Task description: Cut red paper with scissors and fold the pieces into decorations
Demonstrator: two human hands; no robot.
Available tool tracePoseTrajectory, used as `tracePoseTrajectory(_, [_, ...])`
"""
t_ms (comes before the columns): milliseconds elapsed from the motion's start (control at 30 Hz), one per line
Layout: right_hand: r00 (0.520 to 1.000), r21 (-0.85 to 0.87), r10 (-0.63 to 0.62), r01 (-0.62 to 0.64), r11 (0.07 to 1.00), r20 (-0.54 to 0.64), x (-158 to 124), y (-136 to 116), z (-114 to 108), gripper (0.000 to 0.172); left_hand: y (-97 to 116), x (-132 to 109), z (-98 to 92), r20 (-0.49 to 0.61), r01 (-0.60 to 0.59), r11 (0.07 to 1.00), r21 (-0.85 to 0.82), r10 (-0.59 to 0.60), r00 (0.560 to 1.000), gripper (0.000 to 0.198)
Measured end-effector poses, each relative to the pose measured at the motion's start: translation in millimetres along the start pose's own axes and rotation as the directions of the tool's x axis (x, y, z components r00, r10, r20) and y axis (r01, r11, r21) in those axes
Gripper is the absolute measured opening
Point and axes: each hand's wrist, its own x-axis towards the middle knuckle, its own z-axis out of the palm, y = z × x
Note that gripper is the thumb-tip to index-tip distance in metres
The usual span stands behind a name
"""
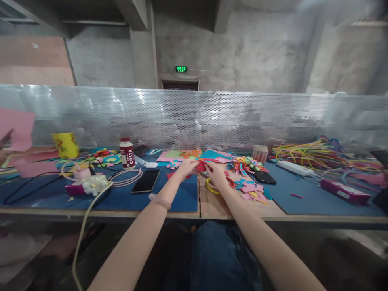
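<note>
A small red craft sheet piece (200,165) is held up between my two hands, over the middle of the worktable. My left hand (187,167) pinches its left side. On its right side the fingers of my right hand (216,173) are closed. Beneath my right hand lie a yellow loop-shaped handle (211,187) and a red one (230,182), which look like scissors, partly hidden by the hand and wrist. More red scraps (172,175) rest behind my left wrist. Cut pink and blue pieces (253,190) are heaped right of my right hand.
Left stand a bottle (127,154), a yellow cup (66,145) and a phone (146,180). A power strip with a cable (95,185) hangs over the edge. Right are another phone (264,178), coloured pipe cleaners (306,155) and a purple box (344,191). A perforated metal screen (169,117) stands behind.
</note>
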Motion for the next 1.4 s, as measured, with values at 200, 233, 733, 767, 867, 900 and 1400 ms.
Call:
tracePoseTrajectory(200, [0.982,-0.190,-0.183,0.187,0.964,0.042,-3,2,0,0.031,2,-2,0.6,0.026,0.019,0.987,-0.158,-0.015,1.000,0.017])
tracePoseTrajectory(233, [0.977,-0.227,-0.206,0.213,0.950,0.053,-4,1,-1,0.032,2,-1,0.5,0.027,0.024,0.984,-0.176,-0.019,0.999,0.016])
tracePoseTrajectory(733, [0.971,-0.274,-0.214,0.235,0.933,0.105,-7,-11,-6,0.042,-6,2,-8.4,0.142,-0.026,0.978,-0.205,0.056,0.988,0.031])
tracePoseTrajectory(767, [0.977,-0.230,-0.202,0.212,0.950,0.068,-6,-10,-6,0.041,-7,3,-8.4,0.137,-0.032,0.981,-0.190,0.059,0.989,0.033])
tracePoseTrajectory(867, [0.992,-0.090,-0.115,0.109,0.990,-0.058,-4,-7,-4,0.031,-7,3,-7.0,0.137,-0.050,0.991,-0.124,0.067,0.988,0.040])
tracePoseTrajectory(900, [0.994,-0.045,-0.079,0.076,0.996,-0.073,-2,-5,-3,0.027,-7,3,-6.1,0.141,-0.056,0.993,-0.101,0.070,0.988,0.043])
tracePoseTrajectory(1400, [0.955,0.497,0.279,-0.291,0.817,0.100,3,-6,-6,0.032,-7,6,-5.5,-0.009,-0.212,0.966,0.150,0.216,0.976,0.025])
